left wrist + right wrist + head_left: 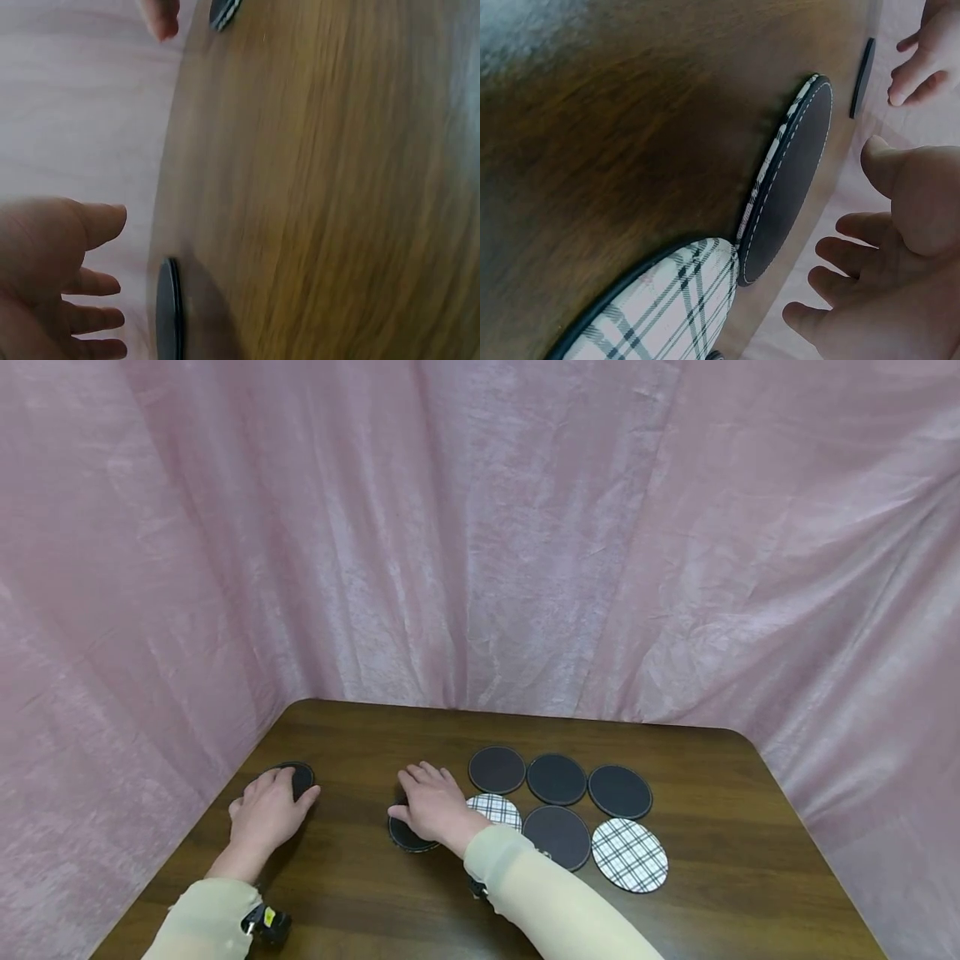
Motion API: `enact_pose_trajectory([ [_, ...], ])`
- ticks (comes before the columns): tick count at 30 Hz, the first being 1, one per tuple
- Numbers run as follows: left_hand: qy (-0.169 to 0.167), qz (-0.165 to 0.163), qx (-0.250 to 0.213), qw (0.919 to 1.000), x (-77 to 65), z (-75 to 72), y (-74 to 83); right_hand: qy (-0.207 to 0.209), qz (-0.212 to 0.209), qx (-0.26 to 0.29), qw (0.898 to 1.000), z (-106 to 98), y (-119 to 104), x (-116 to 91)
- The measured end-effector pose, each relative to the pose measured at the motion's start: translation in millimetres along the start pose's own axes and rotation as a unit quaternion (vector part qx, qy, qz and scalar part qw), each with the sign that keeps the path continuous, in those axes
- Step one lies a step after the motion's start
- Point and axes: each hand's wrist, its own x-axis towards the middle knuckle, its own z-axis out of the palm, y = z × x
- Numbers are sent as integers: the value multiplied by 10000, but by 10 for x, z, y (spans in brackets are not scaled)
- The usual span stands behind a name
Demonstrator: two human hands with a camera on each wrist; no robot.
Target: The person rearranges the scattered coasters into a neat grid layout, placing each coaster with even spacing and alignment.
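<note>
On the left of the table a round black coaster (303, 778) lies partly hidden under my left hand (266, 814). The left wrist view shows this hand's fingers extended above that coaster (169, 315), with a gap between them. Over a second dark coaster (408, 837), left of the middle group, is my right hand (435, 802). Seen from the right wrist, its fingers are spread and apart from the dark stitched coaster (791, 195), whose edge shows a plaid underside. A white plaid coaster (667, 307) lies right beside it.
Right of the right hand sit two rows of coasters: a brown one (497, 770) and two black ones (557, 779) behind, plaid (495, 808), brown (557, 837) and plaid (630, 855) in front. A pink curtain (480, 543) hangs around the wooden table (735, 827).
</note>
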Motion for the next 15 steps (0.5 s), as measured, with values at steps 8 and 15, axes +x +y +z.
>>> enact_pose_trajectory([
  [8,-306,-395,-48,9987,97,-4,-277,-135,44,-16,9999,-34,-72,41],
  [15,-427,-516,0,9978,145,-36,-358,-190,1,94,9998,-59,-143,26],
])
